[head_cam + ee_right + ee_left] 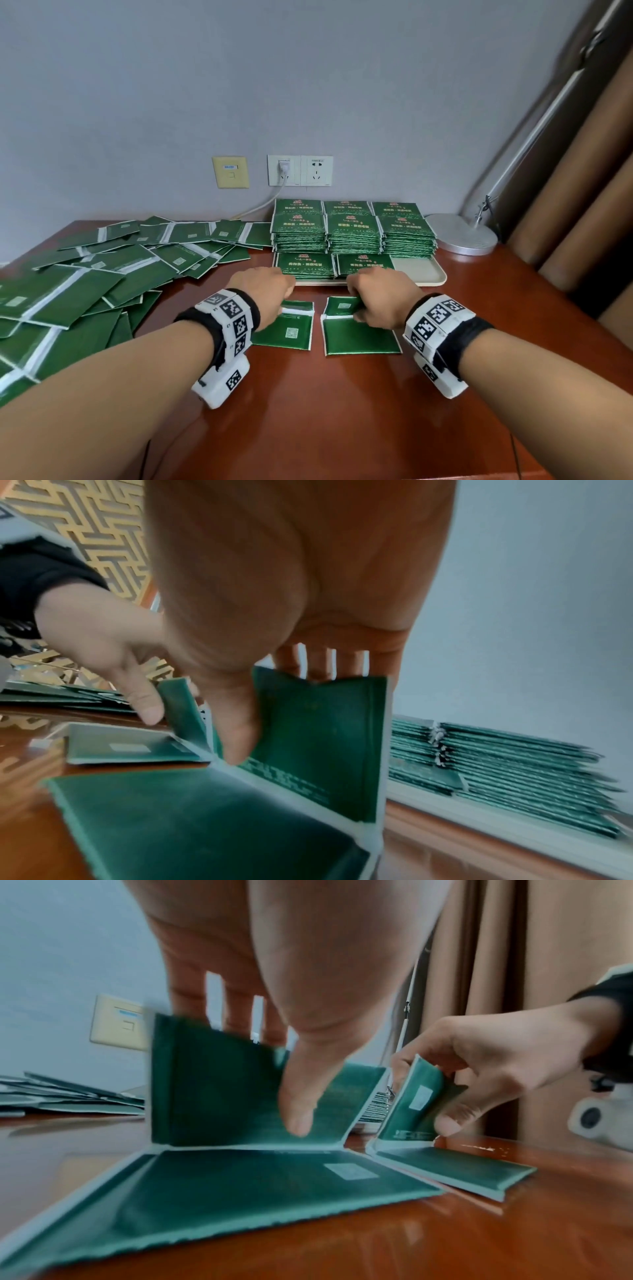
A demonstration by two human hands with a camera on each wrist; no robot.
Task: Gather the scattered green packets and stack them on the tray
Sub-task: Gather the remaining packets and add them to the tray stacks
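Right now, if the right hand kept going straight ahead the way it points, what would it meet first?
Most likely the near rim of the tray, then the low front stack of packets on it. The right hand, pinching the raised flap of a folded packet, sits just short of the rim; the exact gap is unclear.

My head camera looks down over both wrists; each wrist camera sits low behind my fingers [298, 1096], sharing the folded packets [356, 325].

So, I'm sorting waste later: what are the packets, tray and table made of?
Packets: likely foil-laminate film, glossy green, sharp crease, pale sealed edges. Tray: probably plastic, matte cream, rounded rim. Table: wood or veneer, glossy reddish-brown, reflective.
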